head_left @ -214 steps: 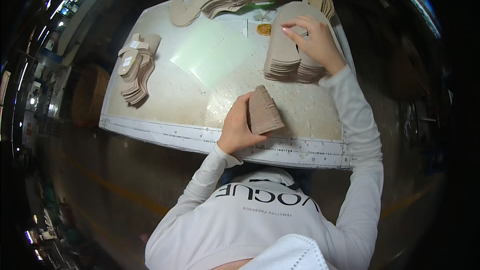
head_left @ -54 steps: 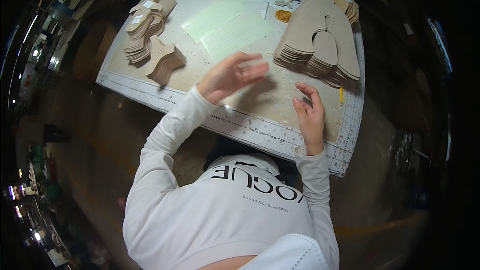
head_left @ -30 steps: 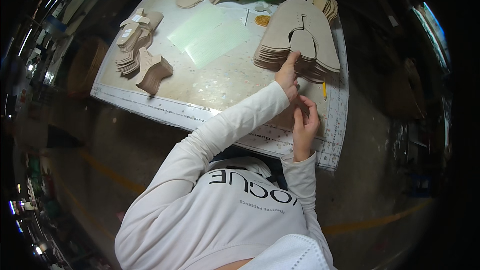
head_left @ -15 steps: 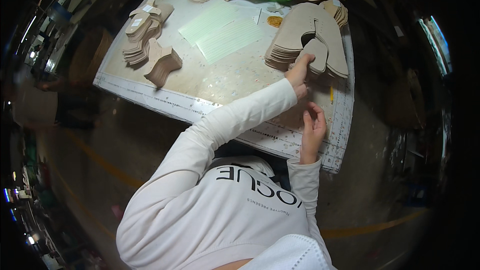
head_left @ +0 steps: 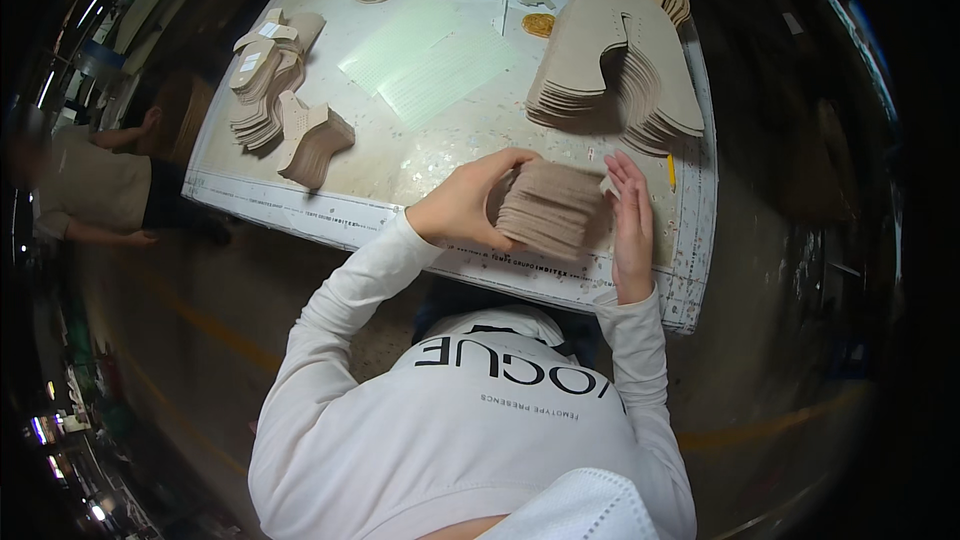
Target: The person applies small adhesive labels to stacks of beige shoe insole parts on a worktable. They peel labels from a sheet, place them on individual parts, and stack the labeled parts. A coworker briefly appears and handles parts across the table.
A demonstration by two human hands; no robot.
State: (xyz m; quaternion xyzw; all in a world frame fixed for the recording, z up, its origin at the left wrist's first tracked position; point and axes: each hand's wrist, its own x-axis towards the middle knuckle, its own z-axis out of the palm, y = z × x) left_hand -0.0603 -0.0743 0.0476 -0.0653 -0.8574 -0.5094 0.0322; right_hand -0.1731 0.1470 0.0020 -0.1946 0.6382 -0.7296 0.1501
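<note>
Table [head_left: 390, 168]: pencil [head_left: 671, 173] near right hand [head_left: 632, 220].

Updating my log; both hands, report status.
Left hand grips blocky beige stack of layered sheet pieces. Right hand open alongside. Slim yellow stick lies apart, rightward.

Small stack [head_left: 552, 212] out of curved stack [head_left: 575, 50]

Small stack lifted from the curved stack's middle; now in left hand [head_left: 462, 202], clear of the curved stack on its near side. Right hand [head_left: 630, 230]: fingers, curled earlier, now straighter.
</note>
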